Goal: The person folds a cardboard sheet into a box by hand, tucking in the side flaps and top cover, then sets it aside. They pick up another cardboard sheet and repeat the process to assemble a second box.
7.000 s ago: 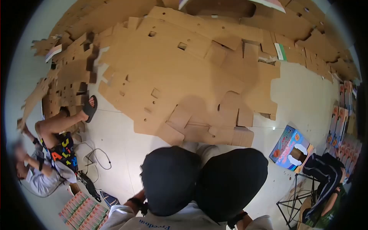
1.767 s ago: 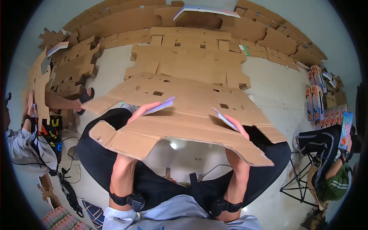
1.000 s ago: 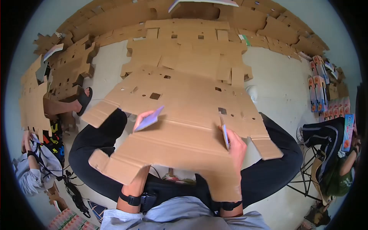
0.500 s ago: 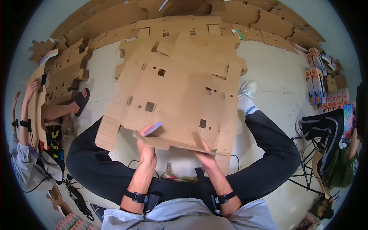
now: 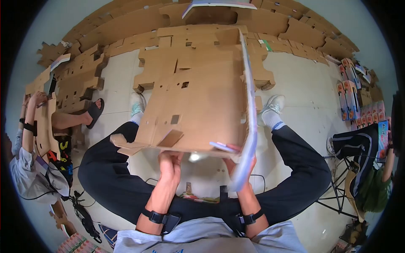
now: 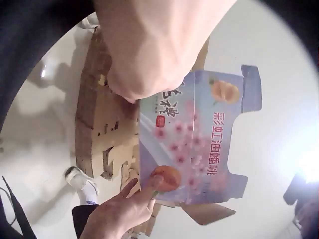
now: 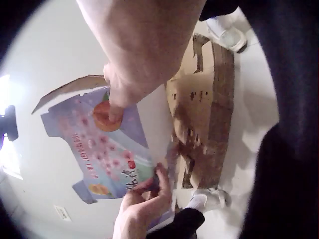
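Between my knees I hold a partly folded cardboard box (image 5: 202, 109) by its near edge, brown side up. Its right side panel (image 5: 249, 92) stands upright, while the left side lies nearly flat. My left hand (image 5: 170, 164) grips the near edge left of centre. At the near right corner my right hand (image 5: 236, 164) pinches the edge, partly behind the upright panel. In the left wrist view, the outer face shows a peach and blossom print (image 6: 192, 134), with the right thumb (image 6: 155, 181) on a peach. The left fingers (image 7: 162, 181) curl at the edge in the right wrist view.
A stack of flat cardboard (image 5: 145, 69) lies beyond my shoes. More cardboard leans along the back wall (image 5: 135, 21). Printed boxes (image 5: 348, 99) stand at right beside a seated person (image 5: 371, 185). Another person (image 5: 36, 164) handles cardboard at left. Cables (image 5: 82, 215) lie on the floor.
From empty hands low at my sides, I now hold the cardboard. It has turned from tilted and mostly flat to having its right panel raised. My hands shifted along the near edge.
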A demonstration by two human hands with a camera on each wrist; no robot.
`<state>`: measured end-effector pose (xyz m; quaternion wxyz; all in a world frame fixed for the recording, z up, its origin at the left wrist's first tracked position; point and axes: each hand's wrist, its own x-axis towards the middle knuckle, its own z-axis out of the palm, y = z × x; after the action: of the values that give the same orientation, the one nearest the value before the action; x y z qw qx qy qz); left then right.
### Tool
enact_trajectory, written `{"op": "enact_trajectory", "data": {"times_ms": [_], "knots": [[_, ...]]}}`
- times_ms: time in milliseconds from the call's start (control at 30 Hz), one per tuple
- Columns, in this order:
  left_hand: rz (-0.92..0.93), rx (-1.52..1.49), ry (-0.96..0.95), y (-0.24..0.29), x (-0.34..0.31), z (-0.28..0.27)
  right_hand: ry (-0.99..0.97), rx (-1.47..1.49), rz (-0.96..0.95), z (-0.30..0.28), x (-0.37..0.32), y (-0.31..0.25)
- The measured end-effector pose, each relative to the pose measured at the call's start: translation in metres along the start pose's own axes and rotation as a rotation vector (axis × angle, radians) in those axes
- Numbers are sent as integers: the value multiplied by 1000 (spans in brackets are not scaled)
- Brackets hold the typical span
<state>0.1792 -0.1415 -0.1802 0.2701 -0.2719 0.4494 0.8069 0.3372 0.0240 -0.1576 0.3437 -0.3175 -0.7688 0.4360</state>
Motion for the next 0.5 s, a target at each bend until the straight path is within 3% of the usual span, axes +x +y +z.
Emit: {"op": "enact_trajectory", "data": {"times_ms": [100,167,233,267,367,467,500], "knots": [[90,88,-176,-4,8,20,15,193,62,4,18,30],[69,211,-205,-9,9,25,129,136,243,10,9,54],[44,281,-227,-13,6,31,251,352,301,21,10,59],[22,341,-246,-16,8,27,201,332,380,22,1,74],[-172,463,-93,-26,10,28,229,719,700,35,-11,98],[-194,734,-68,-45,24,17,149,622,805,46,-18,117],[35,957,34,-58,38,6,127,567,845,51,-15,115]]}}
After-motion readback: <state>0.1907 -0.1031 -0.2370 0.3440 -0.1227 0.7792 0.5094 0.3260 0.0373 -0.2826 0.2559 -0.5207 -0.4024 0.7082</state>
